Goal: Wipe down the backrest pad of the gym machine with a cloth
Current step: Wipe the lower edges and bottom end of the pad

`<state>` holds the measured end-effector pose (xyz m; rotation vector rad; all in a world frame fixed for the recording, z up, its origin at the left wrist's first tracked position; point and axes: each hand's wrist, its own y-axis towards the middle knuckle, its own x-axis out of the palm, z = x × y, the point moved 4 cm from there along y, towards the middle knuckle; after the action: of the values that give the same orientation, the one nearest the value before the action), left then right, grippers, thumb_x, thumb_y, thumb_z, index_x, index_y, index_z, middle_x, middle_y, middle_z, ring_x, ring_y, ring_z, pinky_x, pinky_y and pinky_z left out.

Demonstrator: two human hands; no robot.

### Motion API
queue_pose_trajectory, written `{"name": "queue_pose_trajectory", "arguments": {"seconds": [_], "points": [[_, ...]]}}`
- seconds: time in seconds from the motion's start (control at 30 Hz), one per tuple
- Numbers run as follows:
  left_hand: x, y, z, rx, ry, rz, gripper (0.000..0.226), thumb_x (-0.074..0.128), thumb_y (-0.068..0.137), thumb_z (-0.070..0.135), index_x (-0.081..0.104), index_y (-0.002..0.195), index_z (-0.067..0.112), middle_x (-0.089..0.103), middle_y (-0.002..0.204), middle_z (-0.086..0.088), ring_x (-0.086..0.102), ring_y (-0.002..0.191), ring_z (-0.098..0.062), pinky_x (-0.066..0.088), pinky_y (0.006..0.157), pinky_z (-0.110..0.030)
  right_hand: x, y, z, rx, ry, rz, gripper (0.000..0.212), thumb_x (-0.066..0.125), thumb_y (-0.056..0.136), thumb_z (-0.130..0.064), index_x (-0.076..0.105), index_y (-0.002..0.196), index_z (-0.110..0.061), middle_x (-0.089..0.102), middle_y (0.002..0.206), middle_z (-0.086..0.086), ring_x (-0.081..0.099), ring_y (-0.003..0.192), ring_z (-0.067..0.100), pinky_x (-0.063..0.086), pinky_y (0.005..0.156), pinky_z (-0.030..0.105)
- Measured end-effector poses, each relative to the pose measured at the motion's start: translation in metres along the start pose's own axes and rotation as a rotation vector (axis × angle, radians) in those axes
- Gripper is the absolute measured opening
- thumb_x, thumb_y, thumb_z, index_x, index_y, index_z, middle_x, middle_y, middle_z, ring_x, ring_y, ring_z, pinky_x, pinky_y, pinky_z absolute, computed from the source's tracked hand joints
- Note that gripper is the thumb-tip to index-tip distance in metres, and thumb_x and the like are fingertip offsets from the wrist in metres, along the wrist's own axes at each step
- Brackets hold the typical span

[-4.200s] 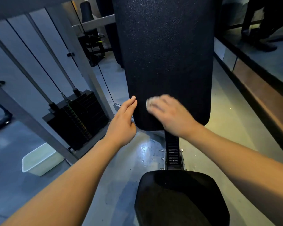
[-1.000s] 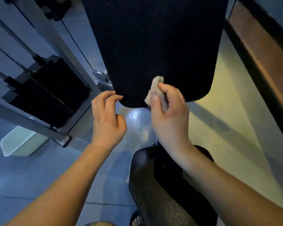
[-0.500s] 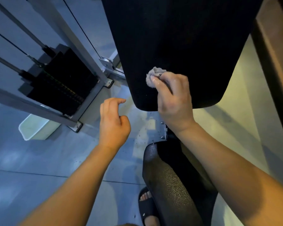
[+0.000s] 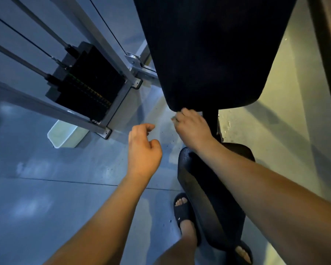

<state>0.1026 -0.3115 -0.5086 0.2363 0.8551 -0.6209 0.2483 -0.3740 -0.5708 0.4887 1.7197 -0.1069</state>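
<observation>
Right hand (image 4: 193,131): fingers were curled at the lower left corner of the backrest pad (image 4: 208,54), closed round the cloth (image 4: 174,118).
Left hand (image 4: 143,150): was loosely curled, holding nothing, held free in the air just left of the right hand and touching no part of the machine.
Cloth: one; only a pale scrap showed past the right fingertips, just under the pad's bottom edge.
Backrest pad: one, black and textured, filling the upper centre; its top was cut off by the frame edge.
Seat pad (image 4: 208,197): one, black, below the backrest pad; the right forearm crossed over it.
Weight stack (image 4: 88,83): one, black, inside the grey steel frame (image 4: 107,48) at the left.
Cables and guide rods: several ran diagonally at upper left; an exact count could not be made.
Plastic tub (image 4: 65,136): one, pale, on the floor (image 4: 46,188) behind the frame's foot, partly hidden by it.
Feet: two, in dark slide sandals (image 4: 182,213); the right one was mostly hidden by the seat pad.
Hard to make out: cloth shape and fold, and contact between cloth and pad.
Change since half a second before: the right hand had dropped from the pad's face to its lower edge; far less cloth showed; the left hand kept its loose curl.
</observation>
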Motion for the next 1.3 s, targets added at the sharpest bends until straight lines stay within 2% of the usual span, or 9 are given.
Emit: {"name": "queue_pose_trajectory", "arguments": {"seconds": [0.1, 0.3, 0.43, 0.6, 0.7, 0.8, 0.93, 1.07, 1.3], "points": [[-0.004, -0.025, 0.019, -0.051, -0.027, -0.070, 0.037, 0.051, 0.087, -0.003, 0.058, 0.118, 0.017, 0.054, 0.115, 0.004, 0.052, 0.110, -0.014, 0.046, 0.093, -0.028, -0.013, -0.064, 0.002, 0.205, 0.134, -0.350, 0.025, 0.060, 0.091, 0.000, 0.069, 0.113, -0.008, 0.060, 0.114, 0.011, 0.052, 0.115, 0.033, 0.044, 0.091, 0.039], [-0.030, -0.078, 0.093, -0.148, -0.175, -0.309, 0.046, 0.043, 0.086, -0.014, 0.055, 0.117, 0.018, 0.055, 0.111, -0.001, 0.052, 0.092, -0.012, 0.041, 0.071, -0.016, -0.141, -0.128, -0.007, 0.515, 0.737, -0.318, 0.013, 0.059, 0.102, -0.019, 0.058, 0.115, -0.017, 0.065, 0.104, 0.002, 0.060, 0.094, 0.020, 0.048, 0.075, 0.036], [-0.079, -0.114, 0.158, -0.069, -0.107, -0.505, 0.058, 0.048, 0.088, -0.013, 0.052, 0.139, 0.016, 0.047, 0.124, 0.002, 0.047, 0.110, -0.012, 0.043, 0.088, -0.018, -0.244, -0.142, -0.017, 0.626, 0.887, -0.282, 0.005, 0.064, 0.099, -0.022, 0.063, 0.104, -0.024, 0.066, 0.099, -0.007, 0.062, 0.092, 0.012, 0.049, 0.078, 0.030], [-0.156, -0.134, 0.251, 0.121, -0.157, -0.484, 0.030, 0.070, 0.089, 0.006, 0.066, 0.112, 0.024, 0.053, 0.112, 0.003, 0.050, 0.106, -0.010, 0.050, 0.094, -0.032, -0.368, -0.139, -0.025, 0.630, 0.983, -0.182, 0.008, 0.069, 0.096, -0.021, 0.068, 0.096, -0.029, 0.069, 0.099, -0.007, 0.066, 0.090, 0.009, 0.052, 0.083, 0.030], [-0.204, -0.141, 0.296, 0.074, -0.166, -0.449, 0.006, 0.065, 0.098, 0.022, 0.067, 0.098, 0.016, 0.058, 0.099, 0.002, 0.058, 0.091, -0.015, 0.050, 0.079, -0.016, -0.434, -0.132, -0.031, 0.610, 1.007, -0.146, 0.011, 0.060, 0.100, -0.036, 0.068, 0.099, -0.030, 0.070, 0.097, -0.011, 0.067, 0.095, 0.010, 0.055, 0.090, 0.036], [-0.247, -0.147, 0.315, 0.020, -0.210, -0.402, 0.028, 0.056, 0.102, 0.039, 0.066, 0.091, 0.015, 0.062, 0.081, 0.003, 0.058, 0.074, -0.011, 0.046, 0.066, -0.023, -0.487, -0.126, -0.040, 0.587, 1.137, -0.122, 0.025, 0.053, 0.101, -0.046, 0.069, 0.102, -0.028, 0.071, 0.102, -0.003, 0.069, 0.100, 0.022, 0.059, 0.091, 0.047], [-0.297, -0.160, 0.331, -0.020, -0.456, -0.369, 0.059, 0.055, 0.096, 0.058, 0.055, 0.082, 0.000, 0.057, 0.070, -0.009, 0.052, 0.065, -0.022, 0.043, 0.069, -0.036, -0.526, -0.116, -0.064, 0.441, 1.128, -0.138, 0.015, 0.059, 0.104, -0.029, 0.063, 0.118, -0.026, 0.066, 0.114, -0.003, 0.067, 0.106, 0.017, 0.060, 0.083, 0.031], [-0.333, -0.163, 0.338, -0.035, -0.518, -0.299, 0.046, 0.062, 0.095, 0.053, 0.051, 0.077, 0.012, 0.036, 0.065, -0.004, 0.036, 0.057, -0.014, 0.037, 0.057, -0.029, -0.552, -0.101, -0.099, 0.369, 0.956, -0.072, 0.012, 0.065, 0.098, -0.038, 0.060, 0.107, -0.033, 0.056, 0.114, -0.011, 0.060, 0.098, -0.005, 0.048, 0.076, 0.009], [-0.374, -0.131, 0.329, -0.004, -0.669, -0.427, 0.037, 0.055, 0.103, 0.036, 0.068, 0.090, 0.004, 0.068, 0.076, -0.005, 0.063, 0.070, -0.011, 0.051, 0.065, -0.018, -0.561, -0.061, -0.142, 0.374, 0.978, -0.126, 0.007, 0.062, 0.101, -0.029, 0.066, 0.096, -0.026, 0.064, 0.089, -0.004, 0.060, 0.075, 0.007, 0.046, 0.061, 0.012]]}}
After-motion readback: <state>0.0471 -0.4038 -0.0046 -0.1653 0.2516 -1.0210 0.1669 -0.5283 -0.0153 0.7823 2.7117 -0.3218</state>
